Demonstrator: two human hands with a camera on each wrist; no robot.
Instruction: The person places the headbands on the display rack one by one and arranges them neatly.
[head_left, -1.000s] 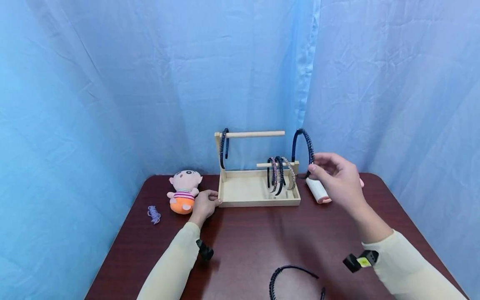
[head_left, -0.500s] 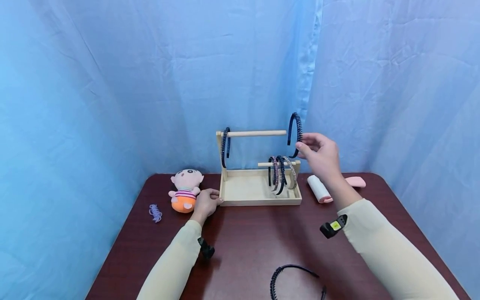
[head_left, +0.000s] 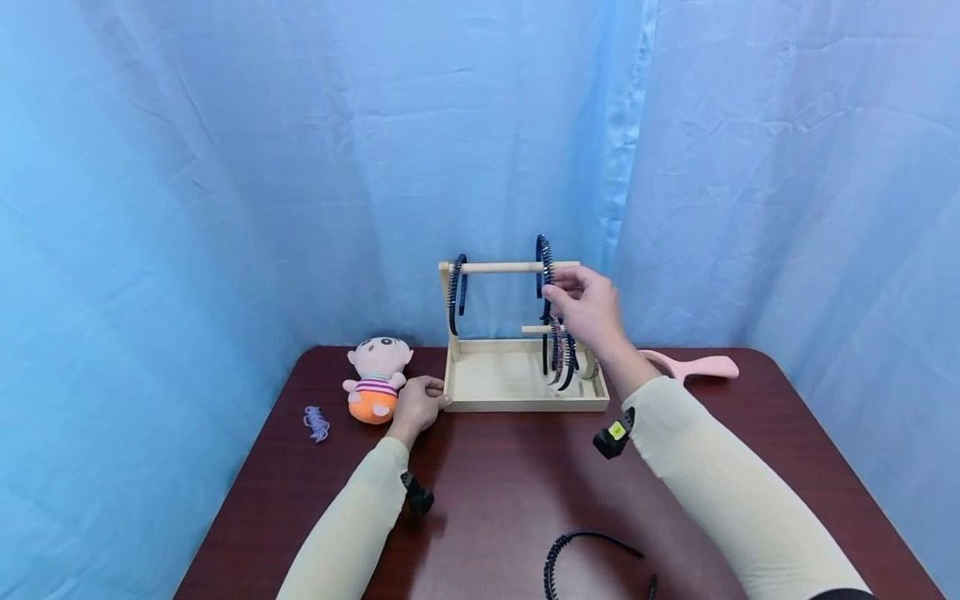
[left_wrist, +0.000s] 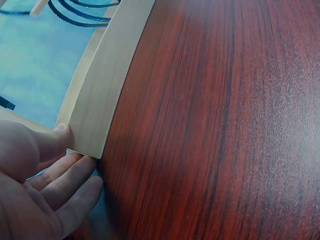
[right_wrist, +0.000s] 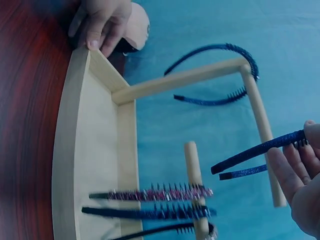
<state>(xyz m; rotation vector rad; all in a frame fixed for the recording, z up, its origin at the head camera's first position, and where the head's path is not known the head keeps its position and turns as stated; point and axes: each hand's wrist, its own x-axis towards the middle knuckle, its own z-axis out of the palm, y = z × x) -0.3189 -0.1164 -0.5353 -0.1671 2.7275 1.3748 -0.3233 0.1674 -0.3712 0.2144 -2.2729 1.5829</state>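
Note:
A light wooden headband rack stands on the table, with a tray below and two bars. Its front left corner is pinched by my left hand, thumb on the rim and fingers against the end. My right hand pinches a dark toothed headband by one side, its arch over the right part of the upper bar. Another dark headband hangs at that bar's left end. Several headbands, one pinkish, hang on the lower bar.
A black headband lies at the table's near edge. Left of the rack are a plush doll and a purple yarn bundle. A pink handle with a round frame lies behind my right arm. Blue curtains surround the table.
My right hand has moved up and left with the dark headband, from right of the rack to over the upper bar. My left hand has stayed at the tray corner.

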